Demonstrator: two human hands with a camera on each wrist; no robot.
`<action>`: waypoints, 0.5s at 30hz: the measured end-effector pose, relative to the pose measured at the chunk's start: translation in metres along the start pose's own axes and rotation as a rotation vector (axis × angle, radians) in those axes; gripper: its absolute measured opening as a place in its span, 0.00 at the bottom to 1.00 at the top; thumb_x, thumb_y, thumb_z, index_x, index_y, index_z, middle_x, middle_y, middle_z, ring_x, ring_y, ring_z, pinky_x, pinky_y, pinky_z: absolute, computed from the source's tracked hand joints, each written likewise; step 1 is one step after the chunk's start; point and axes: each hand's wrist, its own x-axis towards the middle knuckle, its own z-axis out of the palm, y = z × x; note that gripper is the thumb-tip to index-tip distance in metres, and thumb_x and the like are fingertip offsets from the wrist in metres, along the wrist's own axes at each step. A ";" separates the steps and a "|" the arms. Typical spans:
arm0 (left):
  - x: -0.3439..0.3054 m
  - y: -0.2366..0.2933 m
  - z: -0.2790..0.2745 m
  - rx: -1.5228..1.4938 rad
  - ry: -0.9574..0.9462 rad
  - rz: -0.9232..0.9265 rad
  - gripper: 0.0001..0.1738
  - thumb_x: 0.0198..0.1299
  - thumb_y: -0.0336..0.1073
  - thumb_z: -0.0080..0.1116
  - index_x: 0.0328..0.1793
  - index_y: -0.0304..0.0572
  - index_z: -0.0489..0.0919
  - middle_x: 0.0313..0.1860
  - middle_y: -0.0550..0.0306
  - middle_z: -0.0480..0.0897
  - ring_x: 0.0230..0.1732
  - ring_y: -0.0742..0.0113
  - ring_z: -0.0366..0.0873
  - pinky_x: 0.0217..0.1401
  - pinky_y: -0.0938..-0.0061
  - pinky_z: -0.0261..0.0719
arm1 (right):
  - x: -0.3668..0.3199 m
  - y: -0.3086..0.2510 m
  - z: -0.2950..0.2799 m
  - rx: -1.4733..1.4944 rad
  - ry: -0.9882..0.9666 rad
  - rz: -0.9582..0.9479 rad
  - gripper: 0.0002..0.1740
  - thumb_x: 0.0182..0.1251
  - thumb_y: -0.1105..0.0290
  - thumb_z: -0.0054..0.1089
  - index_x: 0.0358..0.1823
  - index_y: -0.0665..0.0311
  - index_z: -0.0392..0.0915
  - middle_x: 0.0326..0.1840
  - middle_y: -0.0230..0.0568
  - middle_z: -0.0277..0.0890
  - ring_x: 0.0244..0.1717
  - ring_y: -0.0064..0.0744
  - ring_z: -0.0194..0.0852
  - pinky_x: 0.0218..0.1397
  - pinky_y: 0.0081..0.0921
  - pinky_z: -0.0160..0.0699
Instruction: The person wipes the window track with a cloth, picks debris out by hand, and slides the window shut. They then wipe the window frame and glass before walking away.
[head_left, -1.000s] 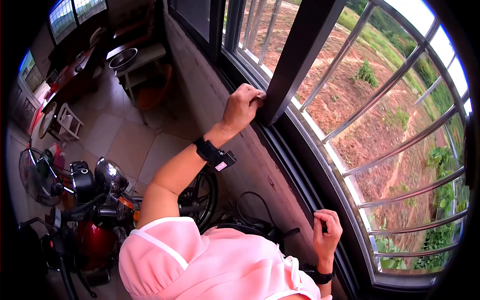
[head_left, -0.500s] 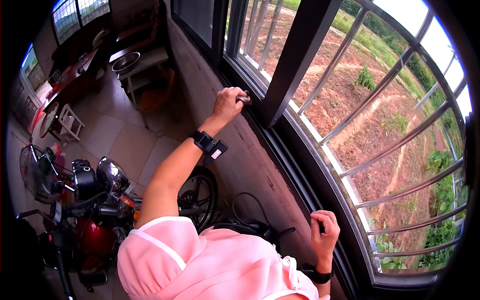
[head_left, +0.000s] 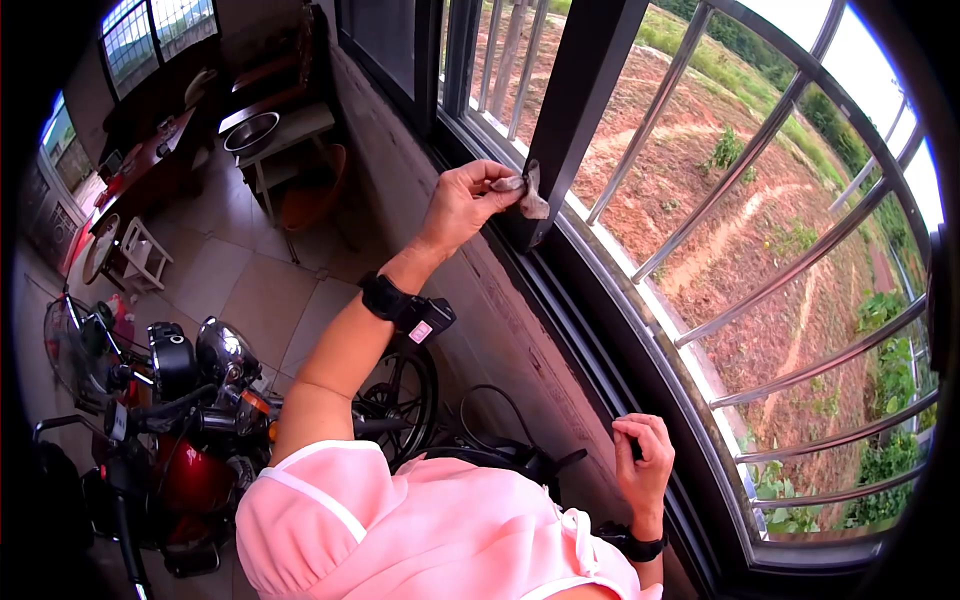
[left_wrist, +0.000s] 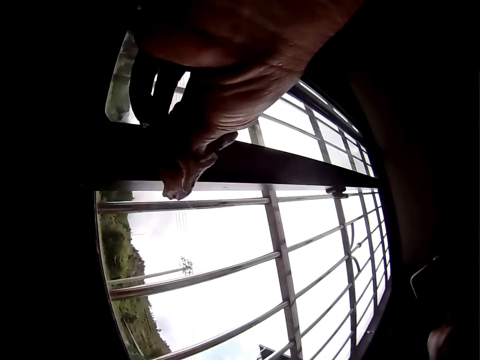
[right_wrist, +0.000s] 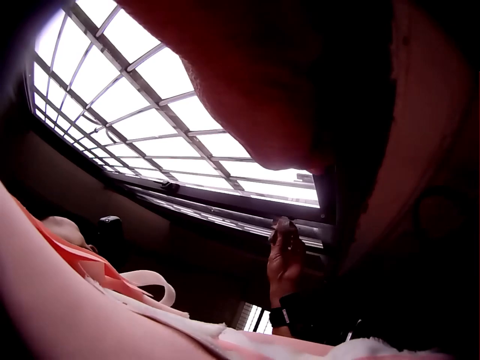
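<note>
A small grey cloth (head_left: 534,200) is pinched between the thumb and fingers of the left hand (head_left: 462,208) and lies against the lower end of the dark window upright (head_left: 575,95). In the left wrist view, a crumpled end of the cloth (left_wrist: 178,180) hangs below the shadowed left hand (left_wrist: 225,82), over the frame. The right wrist view shows the left hand (right_wrist: 286,262) raised at the frame. The right hand (head_left: 646,462) is beside the lower window track, its fingers curled towards the thumb; no object shows in it. Up close, the right hand (right_wrist: 247,82) is mostly a dark shape.
Metal bars (head_left: 740,230) stand outside the window. Dark sliding tracks (head_left: 570,320) run along the sill above a rough wall. A motorcycle (head_left: 195,470) stands at the lower left; behind it are a white stool (head_left: 143,255) and a table with a metal basin (head_left: 251,133).
The left hand has gone from the upright to the inner track edge, then back up to the upright, where more of the cloth shows. The right hand has shifted only slightly.
</note>
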 end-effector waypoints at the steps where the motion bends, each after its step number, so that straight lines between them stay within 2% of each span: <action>1: 0.007 0.014 0.001 0.017 0.069 0.046 0.08 0.56 0.30 0.64 0.40 0.37 0.80 0.32 0.65 0.80 0.34 0.82 0.76 0.39 0.86 0.76 | 0.000 0.000 0.000 -0.001 0.000 -0.011 0.08 0.48 0.85 0.59 0.31 0.67 0.78 0.33 0.42 0.77 0.35 0.39 0.75 0.37 0.26 0.73; 2: 0.013 0.022 0.001 0.035 0.137 0.094 0.08 0.56 0.31 0.64 0.41 0.37 0.79 0.33 0.66 0.80 0.35 0.82 0.76 0.39 0.86 0.76 | 0.001 0.001 -0.001 -0.003 0.001 -0.023 0.08 0.48 0.85 0.59 0.31 0.67 0.78 0.33 0.42 0.77 0.35 0.39 0.75 0.37 0.26 0.73; 5: 0.026 0.012 -0.002 0.156 0.173 0.248 0.10 0.55 0.31 0.65 0.41 0.38 0.79 0.33 0.66 0.79 0.35 0.79 0.76 0.37 0.83 0.75 | 0.000 0.001 -0.001 0.010 0.004 -0.001 0.09 0.48 0.85 0.59 0.31 0.67 0.78 0.33 0.42 0.77 0.35 0.38 0.75 0.36 0.26 0.73; 6: 0.028 0.000 -0.003 0.385 0.153 0.328 0.11 0.54 0.30 0.64 0.43 0.39 0.78 0.33 0.64 0.79 0.34 0.77 0.76 0.36 0.81 0.75 | 0.000 0.001 -0.002 0.012 0.008 -0.006 0.09 0.48 0.85 0.59 0.31 0.67 0.78 0.33 0.42 0.77 0.35 0.38 0.75 0.36 0.26 0.73; 8: 0.013 -0.018 0.000 0.509 0.088 0.233 0.09 0.56 0.29 0.62 0.43 0.42 0.77 0.32 0.66 0.78 0.35 0.79 0.73 0.37 0.80 0.74 | 0.000 0.001 -0.002 0.015 0.013 -0.015 0.09 0.47 0.86 0.59 0.30 0.67 0.77 0.33 0.42 0.77 0.34 0.38 0.75 0.36 0.27 0.73; 9: 0.007 -0.034 -0.001 0.623 0.122 0.275 0.10 0.54 0.26 0.61 0.42 0.42 0.77 0.33 0.61 0.78 0.34 0.73 0.75 0.36 0.78 0.72 | 0.000 0.001 -0.002 0.014 0.014 -0.015 0.09 0.47 0.86 0.59 0.30 0.67 0.77 0.33 0.42 0.77 0.34 0.39 0.74 0.35 0.27 0.73; 10: 0.001 -0.052 -0.005 0.724 0.157 0.337 0.11 0.51 0.25 0.60 0.41 0.43 0.77 0.34 0.57 0.79 0.36 0.64 0.76 0.40 0.75 0.71 | 0.000 0.001 -0.002 0.013 0.017 -0.015 0.09 0.47 0.86 0.59 0.30 0.67 0.77 0.33 0.42 0.77 0.34 0.39 0.74 0.35 0.27 0.72; 12: -0.012 -0.060 -0.012 0.958 0.126 0.493 0.11 0.48 0.25 0.61 0.39 0.44 0.78 0.36 0.56 0.79 0.40 0.57 0.76 0.45 0.69 0.69 | 0.000 0.001 -0.002 0.010 0.019 -0.022 0.09 0.47 0.86 0.58 0.30 0.67 0.77 0.32 0.42 0.77 0.34 0.39 0.74 0.35 0.27 0.72; 15: -0.019 -0.067 -0.018 1.006 0.030 0.487 0.10 0.46 0.26 0.61 0.37 0.44 0.77 0.36 0.57 0.79 0.42 0.55 0.74 0.47 0.65 0.67 | 0.001 0.000 -0.002 0.006 0.013 -0.032 0.09 0.47 0.86 0.58 0.30 0.67 0.77 0.32 0.42 0.77 0.34 0.39 0.74 0.35 0.27 0.72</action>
